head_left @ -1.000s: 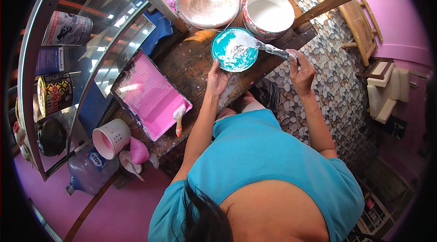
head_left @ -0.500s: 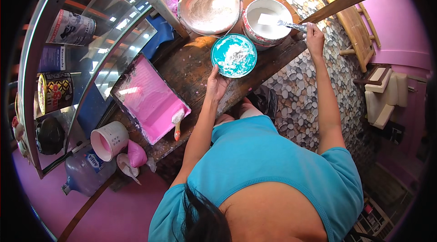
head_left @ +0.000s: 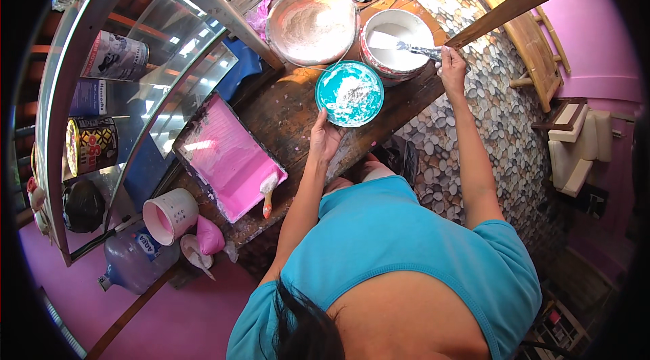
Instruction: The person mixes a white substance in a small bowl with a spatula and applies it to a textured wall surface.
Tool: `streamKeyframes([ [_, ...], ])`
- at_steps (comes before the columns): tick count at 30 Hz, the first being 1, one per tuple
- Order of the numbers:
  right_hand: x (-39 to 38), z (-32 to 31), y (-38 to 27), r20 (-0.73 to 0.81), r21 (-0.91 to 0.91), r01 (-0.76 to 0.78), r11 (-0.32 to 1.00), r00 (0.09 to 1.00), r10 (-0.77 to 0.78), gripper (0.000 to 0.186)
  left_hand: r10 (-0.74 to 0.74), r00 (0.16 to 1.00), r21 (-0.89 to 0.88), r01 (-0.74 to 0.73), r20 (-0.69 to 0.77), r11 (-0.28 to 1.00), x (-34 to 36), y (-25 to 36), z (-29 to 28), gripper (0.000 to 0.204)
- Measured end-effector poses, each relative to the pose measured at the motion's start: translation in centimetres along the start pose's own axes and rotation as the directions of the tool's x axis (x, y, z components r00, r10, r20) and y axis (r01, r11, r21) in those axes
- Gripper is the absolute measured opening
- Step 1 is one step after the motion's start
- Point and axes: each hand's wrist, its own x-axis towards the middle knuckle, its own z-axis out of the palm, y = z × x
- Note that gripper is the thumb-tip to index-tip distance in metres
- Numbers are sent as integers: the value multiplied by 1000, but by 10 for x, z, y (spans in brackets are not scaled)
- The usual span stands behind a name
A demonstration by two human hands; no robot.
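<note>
Left hand [head_left: 326, 138], fingers closed on the near rim of the teal dish [head_left: 330, 94], and there's a white heap [head_left: 356, 91] sitting in it! Over to the right hand [head_left: 452, 73]: fingers wrapped round the scraper [head_left: 414, 48], blade at the mouth of the bucket [head_left: 393, 72]; touching the white inside? Can't tell! Bowl [head_left: 273, 31] beside the bucket, pink tray [head_left: 227, 160] off left.

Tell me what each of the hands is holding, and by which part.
The left hand holds the round teal dish by its near edge; the right hand holds the putty knife by the end of its handle.
</note>
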Motion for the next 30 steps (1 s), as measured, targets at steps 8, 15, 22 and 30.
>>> streamKeyframes([
  [8, -27, -11, -27, 25, 172, -42, 984, 999, 38, 27, -21, 1000, -4, 21, -1, 1000, 0, -1, 5, 40],
  [15, -66, -16, -65, 132, -6, 122, 992, 984, -120, 20, -12, 1000, -4, 12, -12, 1000, 1, -2, 7, 41],
  [22, -100, -7, -109, 213, -230, 529, 817, 846, -489, 13, -9, 1000, -8, 9, 3, 1000, 2, -2, 2, 42],
  [30, -105, -4, -116, 165, -264, 451, 853, 892, -421, 16, -9, 1000, -25, 9, 9, 1000, 1, -3, -3, 43],
])
